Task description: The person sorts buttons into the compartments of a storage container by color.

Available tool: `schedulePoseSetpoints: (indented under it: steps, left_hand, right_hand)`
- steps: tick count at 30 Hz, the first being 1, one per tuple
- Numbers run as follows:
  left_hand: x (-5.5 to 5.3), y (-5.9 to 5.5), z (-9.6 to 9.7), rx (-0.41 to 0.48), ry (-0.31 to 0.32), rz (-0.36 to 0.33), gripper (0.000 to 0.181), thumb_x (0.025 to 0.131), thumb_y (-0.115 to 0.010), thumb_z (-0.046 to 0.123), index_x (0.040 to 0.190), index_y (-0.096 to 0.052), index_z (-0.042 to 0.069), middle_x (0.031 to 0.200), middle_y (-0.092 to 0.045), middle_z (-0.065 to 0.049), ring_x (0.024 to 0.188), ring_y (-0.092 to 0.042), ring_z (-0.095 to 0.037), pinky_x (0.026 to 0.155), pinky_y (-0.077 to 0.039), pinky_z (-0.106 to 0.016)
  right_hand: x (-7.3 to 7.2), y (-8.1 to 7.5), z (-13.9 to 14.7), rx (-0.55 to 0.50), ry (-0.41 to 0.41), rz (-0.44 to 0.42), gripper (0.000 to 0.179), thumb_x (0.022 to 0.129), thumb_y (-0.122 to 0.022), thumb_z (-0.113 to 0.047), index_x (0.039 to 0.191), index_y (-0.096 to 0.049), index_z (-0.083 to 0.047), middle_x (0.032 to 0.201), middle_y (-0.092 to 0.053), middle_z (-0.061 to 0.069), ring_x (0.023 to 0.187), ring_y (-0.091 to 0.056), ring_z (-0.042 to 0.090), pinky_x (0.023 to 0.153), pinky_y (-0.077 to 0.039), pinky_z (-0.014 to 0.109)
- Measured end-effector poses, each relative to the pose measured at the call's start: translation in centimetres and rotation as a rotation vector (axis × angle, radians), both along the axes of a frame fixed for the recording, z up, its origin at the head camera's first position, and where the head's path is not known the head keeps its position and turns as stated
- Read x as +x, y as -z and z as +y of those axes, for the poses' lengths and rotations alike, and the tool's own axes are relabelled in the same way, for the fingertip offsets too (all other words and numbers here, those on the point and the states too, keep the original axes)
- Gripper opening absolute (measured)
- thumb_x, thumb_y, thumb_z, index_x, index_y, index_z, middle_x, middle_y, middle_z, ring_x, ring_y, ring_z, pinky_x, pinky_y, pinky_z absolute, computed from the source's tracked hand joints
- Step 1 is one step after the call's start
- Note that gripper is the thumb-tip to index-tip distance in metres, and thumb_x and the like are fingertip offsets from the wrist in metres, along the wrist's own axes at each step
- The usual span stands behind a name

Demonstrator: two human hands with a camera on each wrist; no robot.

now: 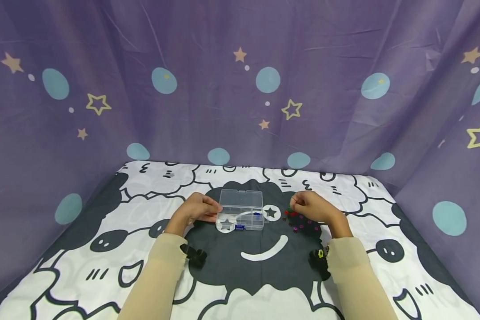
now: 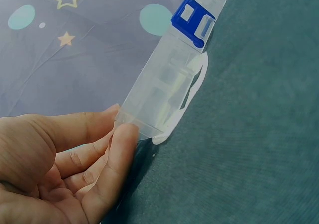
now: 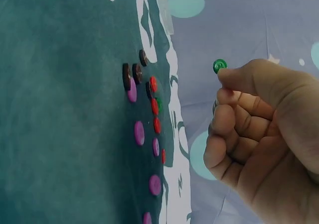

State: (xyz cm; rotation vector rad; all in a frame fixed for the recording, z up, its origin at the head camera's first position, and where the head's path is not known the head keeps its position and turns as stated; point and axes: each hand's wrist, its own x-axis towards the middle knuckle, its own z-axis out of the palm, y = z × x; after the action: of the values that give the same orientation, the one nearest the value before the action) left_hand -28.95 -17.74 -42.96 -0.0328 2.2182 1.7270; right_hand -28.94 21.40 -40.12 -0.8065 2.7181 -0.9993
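A clear plastic compartment box (image 1: 251, 220) lies on the dark patch of the cloth, its lid (image 1: 241, 198) raised at the back. Blue latches (image 2: 193, 21) show on it. My left hand (image 1: 202, 207) grips the box's left end between thumb and fingers. To the right, my right hand (image 3: 264, 119) pinches a small green button (image 3: 220, 65) between thumb and index finger, held above the cloth. Below that hand lie loose buttons: purple ones (image 3: 139, 133), red ones (image 3: 154, 106), dark brown ones (image 3: 137, 74) and a green one (image 3: 159, 104).
The cloth (image 1: 260, 271) has a printed pattern of cartoon sheep faces, with a large dark shape in the middle. A purple curtain (image 1: 208, 115) with stars and blue ovals hangs behind and along both sides.
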Motion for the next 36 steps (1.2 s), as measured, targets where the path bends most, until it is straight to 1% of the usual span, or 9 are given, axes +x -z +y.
schedulePoseSetpoints:
  steps: [3,7,10,14,22,26,32,36]
  left_hand:
    - [0.0,0.1,-0.1,-0.006,0.002,-0.004,0.015,0.094,-0.073,0.003,0.107,-0.074,-0.005,0.097,-0.07,-0.018,0.071,-0.073,-0.018,0.07,-0.066,-0.032]
    - [0.1,0.1,-0.2,-0.015,-0.004,0.003,0.016,0.095,-0.073,0.004,0.108,-0.074,-0.005,0.096,-0.07,-0.018,0.072,-0.073,-0.018,0.07,-0.066,-0.032]
    - [0.2,0.0,-0.2,-0.014,-0.006,0.004,0.017,0.095,-0.073,0.004,0.108,-0.074,-0.005,0.097,-0.07,-0.018,0.072,-0.073,-0.019,0.07,-0.066,-0.033]
    - [0.2,-0.1,-0.1,-0.013,-0.004,0.004,0.017,0.095,-0.074,0.005,0.108,-0.074,-0.006,0.098,-0.07,-0.018,0.073,-0.073,-0.019,0.071,-0.066,-0.033]
    - [0.1,-0.1,0.0,-0.011,-0.002,0.006,0.016,0.094,-0.074,0.004,0.108,-0.074,-0.005,0.096,-0.07,-0.017,0.072,-0.073,-0.018,0.07,-0.066,-0.032]
    - [0.1,-0.2,0.0,-0.014,0.0,0.007,0.016,0.095,-0.073,0.004,0.108,-0.074,-0.005,0.096,-0.07,-0.018,0.072,-0.073,-0.018,0.07,-0.066,-0.033]
    - [0.1,-0.2,0.0,-0.016,0.002,0.011,0.015,0.095,-0.072,0.003,0.108,-0.074,-0.005,0.097,-0.071,-0.018,0.072,-0.073,-0.018,0.07,-0.066,-0.032]
    - [0.1,-0.2,0.0,-0.015,0.001,0.007,0.016,0.095,-0.072,0.003,0.108,-0.075,-0.005,0.097,-0.071,-0.018,0.072,-0.073,-0.018,0.07,-0.066,-0.032]
  right_hand:
    - [0.0,-0.2,-0.5,0.013,-0.021,-0.016,0.014,0.103,-0.058,-0.008,0.097,-0.067,0.0,0.072,-0.059,0.004,0.06,-0.047,0.01,0.056,-0.044,0.027]
    - [-0.2,-0.5,-1.3,0.022,-0.059,-0.01,0.014,0.102,-0.056,-0.004,0.096,-0.068,-0.001,0.066,-0.052,-0.004,0.055,-0.044,0.009,0.052,-0.042,0.026]
    - [-0.2,-0.7,-2.0,0.025,-0.081,-0.005,0.014,0.101,-0.057,-0.003,0.093,-0.067,-0.002,0.064,-0.05,-0.006,0.054,-0.043,0.008,0.052,-0.041,0.025]
    - [-0.1,-0.8,-2.9,0.036,-0.106,-0.013,0.013,0.101,-0.057,-0.002,0.092,-0.066,-0.001,0.064,-0.05,-0.007,0.053,-0.042,0.007,0.051,-0.039,0.024]
    - [0.2,-0.9,-4.5,0.088,-0.181,0.043,0.013,0.098,-0.058,0.0,0.089,-0.068,0.001,0.058,-0.043,-0.01,0.051,-0.038,0.004,0.052,-0.035,0.022]
    - [0.5,-1.0,-5.1,0.113,-0.205,0.068,0.013,0.099,-0.058,-0.002,0.09,-0.067,-0.003,0.06,-0.043,-0.01,0.052,-0.037,0.004,0.054,-0.036,0.022]
    - [0.8,-1.2,-6.4,0.164,-0.242,0.12,0.014,0.098,-0.06,-0.003,0.088,-0.065,-0.01,0.062,-0.045,-0.011,0.054,-0.038,0.002,0.055,-0.036,0.02]
    - [1.0,-1.4,-7.1,0.184,-0.275,0.13,0.014,0.099,-0.06,-0.003,0.089,-0.067,-0.009,0.065,-0.047,-0.01,0.055,-0.037,0.002,0.056,-0.038,0.02]
